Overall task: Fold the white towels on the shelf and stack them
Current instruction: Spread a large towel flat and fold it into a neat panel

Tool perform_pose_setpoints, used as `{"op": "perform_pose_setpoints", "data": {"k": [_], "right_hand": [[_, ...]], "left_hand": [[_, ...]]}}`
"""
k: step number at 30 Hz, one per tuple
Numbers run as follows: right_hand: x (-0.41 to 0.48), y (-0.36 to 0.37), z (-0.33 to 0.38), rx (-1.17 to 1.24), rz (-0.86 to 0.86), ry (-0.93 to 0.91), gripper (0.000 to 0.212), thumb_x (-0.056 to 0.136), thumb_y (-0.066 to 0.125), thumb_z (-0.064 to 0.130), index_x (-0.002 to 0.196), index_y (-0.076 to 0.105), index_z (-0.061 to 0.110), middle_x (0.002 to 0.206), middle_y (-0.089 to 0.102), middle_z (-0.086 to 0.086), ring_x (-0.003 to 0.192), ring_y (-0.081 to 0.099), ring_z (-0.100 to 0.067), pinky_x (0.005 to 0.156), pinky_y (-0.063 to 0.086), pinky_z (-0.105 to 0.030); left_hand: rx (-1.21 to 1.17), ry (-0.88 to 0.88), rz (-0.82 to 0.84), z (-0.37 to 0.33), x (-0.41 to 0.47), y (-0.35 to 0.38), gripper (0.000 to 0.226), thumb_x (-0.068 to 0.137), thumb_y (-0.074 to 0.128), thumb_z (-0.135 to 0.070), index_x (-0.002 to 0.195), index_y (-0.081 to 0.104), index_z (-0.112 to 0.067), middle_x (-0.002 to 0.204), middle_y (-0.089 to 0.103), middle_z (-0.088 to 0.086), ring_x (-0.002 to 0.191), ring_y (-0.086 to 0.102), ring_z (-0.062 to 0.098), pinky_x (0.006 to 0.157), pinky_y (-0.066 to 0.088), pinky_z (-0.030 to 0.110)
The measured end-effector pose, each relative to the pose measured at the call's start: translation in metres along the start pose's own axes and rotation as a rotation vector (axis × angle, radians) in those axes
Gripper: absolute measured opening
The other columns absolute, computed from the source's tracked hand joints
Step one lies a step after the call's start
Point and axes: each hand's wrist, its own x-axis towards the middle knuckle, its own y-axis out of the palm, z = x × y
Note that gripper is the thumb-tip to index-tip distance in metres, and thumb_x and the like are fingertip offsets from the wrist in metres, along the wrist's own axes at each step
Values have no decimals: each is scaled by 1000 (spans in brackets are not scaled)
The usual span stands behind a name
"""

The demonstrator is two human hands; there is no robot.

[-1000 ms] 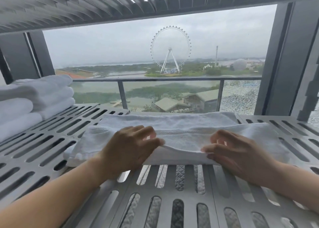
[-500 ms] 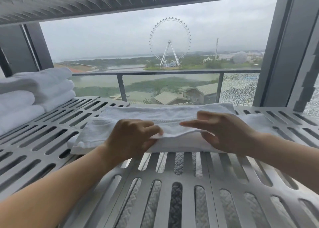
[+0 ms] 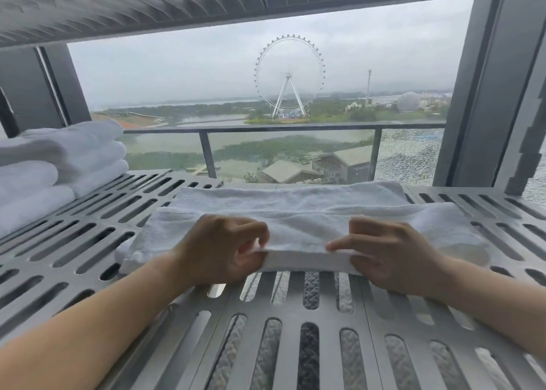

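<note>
– Checking clearance: where does the towel (image 3: 295, 212) sit?
– Flat on the slotted shelf (image 3: 88, 227). Open shelf lies in front and to the left, up to the folded stack (image 3: 59, 159).
– Hands?
– Left hand (image 3: 218, 250) and right hand (image 3: 396, 256), fingers curled, each pinch the towel's near folded edge.

We are looking at a strip of bare shelf (image 3: 124, 203) lying open between the spread towel (image 3: 295, 212) and the stack of folded towels (image 3: 59, 159) at the left. The upper shelf (image 3: 206, 2) is hanging close overhead, and a dark post (image 3: 484, 94) is walling off the right side.
</note>
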Motion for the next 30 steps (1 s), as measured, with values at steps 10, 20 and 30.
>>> {"op": "perform_pose_setpoints", "data": {"k": [10,20,30], "right_hand": [[5,0,8,-121,-17,-64,34,56,71,4,83,70,25,64,54,7,46,40,-10,46,28,-15],[11,9,14,-15,-80,40,6,77,67,25,82,70,22,61,51,12,53,37,-3,47,24,-10],[10,10,17,-76,-31,78,28,68,74,48,79,62,25,60,55,14,48,46,-4,44,30,-15]], "left_hand": [[18,92,78,-2,0,4,13,69,59,-23,73,47,-21,57,46,-6,46,36,14,37,36,25],[30,164,125,-4,1,-2,19,66,66,-13,65,47,-18,53,39,-6,49,26,13,37,33,24],[30,73,48,-3,-1,2,19,81,55,-44,93,50,-29,54,44,-13,43,36,4,44,31,15]]}}
